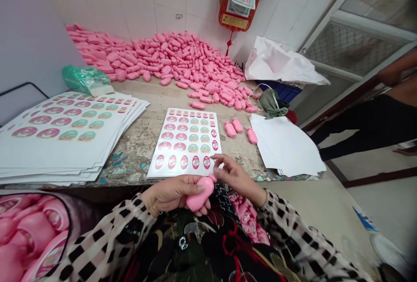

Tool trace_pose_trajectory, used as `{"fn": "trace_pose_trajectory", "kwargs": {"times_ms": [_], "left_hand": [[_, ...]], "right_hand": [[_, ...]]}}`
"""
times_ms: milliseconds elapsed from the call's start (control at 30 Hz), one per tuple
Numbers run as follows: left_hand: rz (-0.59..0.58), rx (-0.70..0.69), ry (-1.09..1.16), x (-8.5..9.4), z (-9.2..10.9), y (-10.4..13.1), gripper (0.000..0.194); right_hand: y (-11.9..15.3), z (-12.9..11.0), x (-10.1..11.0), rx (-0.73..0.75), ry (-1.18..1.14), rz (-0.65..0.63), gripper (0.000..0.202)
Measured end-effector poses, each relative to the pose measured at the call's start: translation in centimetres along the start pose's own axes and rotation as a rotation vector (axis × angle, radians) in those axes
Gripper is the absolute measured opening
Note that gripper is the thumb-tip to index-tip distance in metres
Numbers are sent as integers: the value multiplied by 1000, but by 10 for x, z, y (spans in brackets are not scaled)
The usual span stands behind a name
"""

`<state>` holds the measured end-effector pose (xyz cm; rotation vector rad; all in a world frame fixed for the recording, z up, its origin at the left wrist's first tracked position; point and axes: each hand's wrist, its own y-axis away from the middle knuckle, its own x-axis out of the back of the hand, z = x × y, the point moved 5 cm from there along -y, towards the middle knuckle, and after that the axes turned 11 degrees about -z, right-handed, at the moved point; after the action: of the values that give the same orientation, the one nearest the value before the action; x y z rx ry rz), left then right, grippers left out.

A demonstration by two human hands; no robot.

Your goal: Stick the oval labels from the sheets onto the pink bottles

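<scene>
My left hand (174,193) is wrapped round a small pink plastic bottle (200,194), held tilted in front of my lap with its neck toward the upper right. The side of the bottle that shows is plain pink. My right hand (233,177) is just right of the bottle's neck. Its index finger reaches to the lower right edge of a sticker sheet (188,172), beside an oval pink label. Thumb and index finger are apart, and I see nothing between them. The sheet lies flat on the table, printed with rows of pink and green labels.
Behind the sheet a large heap of pink bottles (182,56) rests against the wall. Three bottles (230,129) lie right of the sheet. Stacked sticker sheets (48,156) are on the left, white papers (286,147) on the right. A bag of labelled bottles (35,225) stands lower left. A person's legs (355,121) show at right.
</scene>
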<state>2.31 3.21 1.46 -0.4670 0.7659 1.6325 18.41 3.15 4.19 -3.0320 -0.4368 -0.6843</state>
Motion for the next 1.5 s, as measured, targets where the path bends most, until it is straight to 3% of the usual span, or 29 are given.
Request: {"fn": "trace_pose_trajectory", "kwargs": {"times_ms": [133,233,367,433,533,600,733,933,1267,1500], "left_hand": [[153,-99,52,8,6,4,37],[303,-161,24,12,16,4,45],[457,-191,-172,20,40,-3,45],[522,-174,-433,27,57,-9,37],[728,-73,-1093,41,88,-19,27],[820,-9,-1413,48,104,-29,23],[770,51,-1580,60,119,-57,25],[647,180,-1707,71,121,-89,43],[572,274,-1778,81,118,-91,52],[583,292,-1761,85,117,-92,55]], "right_hand": [[-11,40,32,-138,212,266,31],[-22,55,46,-188,385,302,30],[-45,55,57,-181,512,306,27],[-61,53,63,-200,573,314,26],[-84,54,72,-231,672,314,25],[-96,55,76,-242,711,315,24],[-112,58,80,-248,750,318,23],[-119,63,83,-233,802,295,23],[-121,65,90,-150,807,121,22],[-122,65,89,-184,835,170,22]]}}
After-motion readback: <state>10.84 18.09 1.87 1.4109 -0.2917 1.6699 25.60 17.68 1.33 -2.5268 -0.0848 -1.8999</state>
